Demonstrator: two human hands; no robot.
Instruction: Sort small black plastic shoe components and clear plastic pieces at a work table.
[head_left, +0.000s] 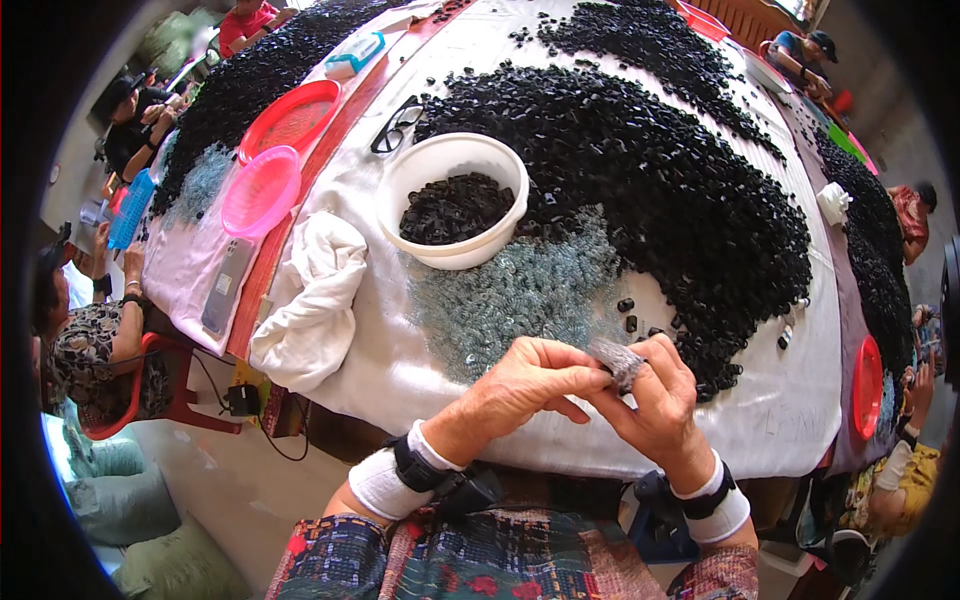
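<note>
My left hand (pixel 535 388) and my right hand (pixel 655 398) meet over the near edge of the white-covered table. In the right hand's fingers is a small grey, shiny clump (pixel 620 362), its kind unclear. The left thumb and fingers are pinched together at its lower side; what lies between them is hidden. Just beyond the hands spreads a heap of small blue-grey, wiry metal pieces (pixel 510 305). Behind it lies a large pile of small black plastic pieces (pixel 640 170), a few loose near my right hand. A white bowl (pixel 505 225) holds more black pieces (pixel 455 208).
A crumpled white cloth (pixel 315 300), black-framed glasses (pixel 398 125), a pink basket (pixel 262 190), a red tray (pixel 290 118) and a phone-like slab (pixel 225 285) lie leftward. Another red tray (pixel 867 388) is at right. Several people work at neighbouring tables. A cable (pixel 290 440) hangs below the table edge.
</note>
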